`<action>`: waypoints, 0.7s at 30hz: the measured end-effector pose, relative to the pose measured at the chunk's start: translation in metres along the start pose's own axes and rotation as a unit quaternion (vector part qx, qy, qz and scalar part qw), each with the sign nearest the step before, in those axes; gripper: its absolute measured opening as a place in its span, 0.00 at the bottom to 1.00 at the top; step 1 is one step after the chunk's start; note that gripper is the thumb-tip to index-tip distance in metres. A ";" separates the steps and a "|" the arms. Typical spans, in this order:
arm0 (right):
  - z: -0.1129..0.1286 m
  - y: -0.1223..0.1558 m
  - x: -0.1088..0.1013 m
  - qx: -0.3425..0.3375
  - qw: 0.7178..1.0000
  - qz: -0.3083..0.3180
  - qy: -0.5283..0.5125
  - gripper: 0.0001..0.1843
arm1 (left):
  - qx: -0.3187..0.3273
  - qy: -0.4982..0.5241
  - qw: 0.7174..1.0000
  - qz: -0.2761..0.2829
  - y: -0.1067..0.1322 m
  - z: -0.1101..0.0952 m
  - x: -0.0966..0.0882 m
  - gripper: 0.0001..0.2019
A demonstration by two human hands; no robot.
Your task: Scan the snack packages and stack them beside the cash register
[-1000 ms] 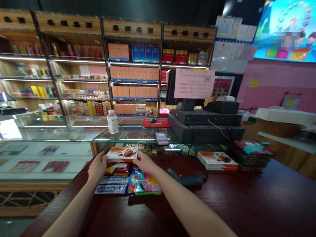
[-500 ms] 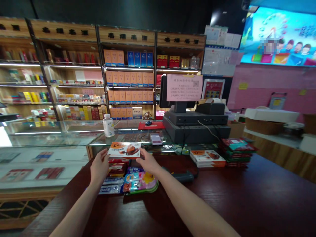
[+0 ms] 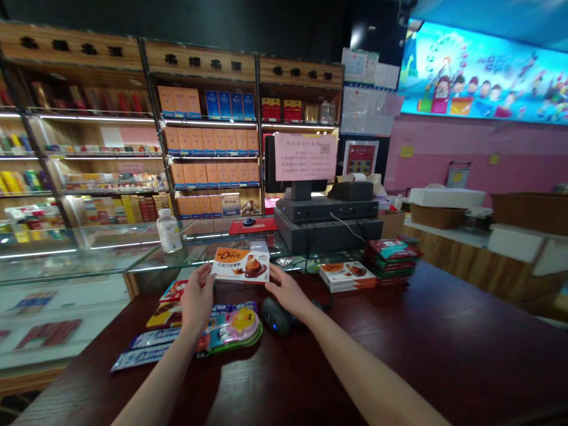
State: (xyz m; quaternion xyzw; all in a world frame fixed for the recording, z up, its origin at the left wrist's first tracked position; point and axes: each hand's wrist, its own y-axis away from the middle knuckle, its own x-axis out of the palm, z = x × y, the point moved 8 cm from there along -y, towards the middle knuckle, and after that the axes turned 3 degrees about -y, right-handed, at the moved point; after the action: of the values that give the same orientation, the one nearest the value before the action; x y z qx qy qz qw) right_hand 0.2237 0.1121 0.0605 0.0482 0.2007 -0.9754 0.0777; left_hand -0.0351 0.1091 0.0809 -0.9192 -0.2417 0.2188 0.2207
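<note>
Dove chocolate box (image 3: 240, 265), held by left hand (image 3: 197, 299) and right hand (image 3: 287, 290), arms (image 3: 160, 384) outstretched

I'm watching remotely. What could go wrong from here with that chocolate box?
The chocolate box is held only at its edges by the left hand and right hand, so it might slip onto the snack packets below. The right hand is close to the barcode scanner and could knock it. The box could also bump the glass counter just behind it.
</note>
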 end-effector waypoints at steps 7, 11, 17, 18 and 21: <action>-0.013 0.018 -0.047 0.058 0.997 -0.018 -0.047 0.36 | 0.041 0.043 0.998 0.021 0.016 -0.024 0.036 0.20; -0.018 0.029 -0.070 0.082 0.994 -0.048 -0.049 0.35 | 0.055 0.103 0.992 0.042 0.025 -0.036 0.055 0.20; -0.033 0.041 -0.095 0.112 0.990 -0.088 -0.021 0.40 | 0.061 0.181 0.979 0.067 0.037 -0.047 0.070 0.25; -0.035 0.042 -0.096 0.113 0.990 -0.082 -0.024 0.42 | 0.059 0.184 0.979 0.069 0.039 -0.047 0.070 0.26; -0.042 0.043 -0.098 0.107 0.991 -0.077 -0.007 0.42 | 0.036 0.179 0.981 0.069 0.044 -0.043 0.071 0.28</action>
State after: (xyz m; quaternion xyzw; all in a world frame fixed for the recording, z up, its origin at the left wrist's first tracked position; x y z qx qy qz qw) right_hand 0.3305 0.1028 0.0182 0.0343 0.0973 -0.9947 -0.0018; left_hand 0.0578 0.0997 0.0725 -0.9494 -0.1263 0.0742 0.2777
